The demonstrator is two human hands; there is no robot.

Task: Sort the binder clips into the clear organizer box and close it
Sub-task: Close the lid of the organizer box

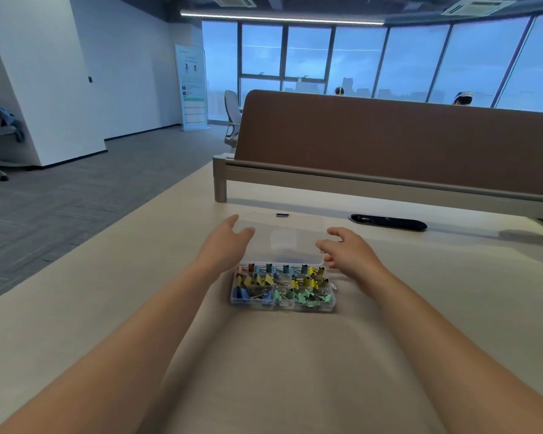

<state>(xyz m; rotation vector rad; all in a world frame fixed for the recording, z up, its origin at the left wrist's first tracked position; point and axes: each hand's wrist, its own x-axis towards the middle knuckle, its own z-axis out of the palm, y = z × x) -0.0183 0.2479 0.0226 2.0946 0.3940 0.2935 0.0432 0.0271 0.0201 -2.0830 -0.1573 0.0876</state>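
Observation:
A clear organizer box (283,306) sits on the beige desk in front of me, its compartments filled with several coloured binder clips (265,280) in blue, yellow, green and pink. Its transparent lid (282,238) is open and stands tilted back behind the tray. My left hand (224,242) is at the lid's left edge, fingers spread, touching or nearly touching it. My right hand (347,247) is at the lid's right edge, fingers apart. Neither hand holds a clip.
A small dark item (282,215) lies just behind the lid. A black oval cable grommet (387,222) is set in the desk at the right. A brown partition (389,142) runs along the desk's back. The desk's left edge drops to grey carpet.

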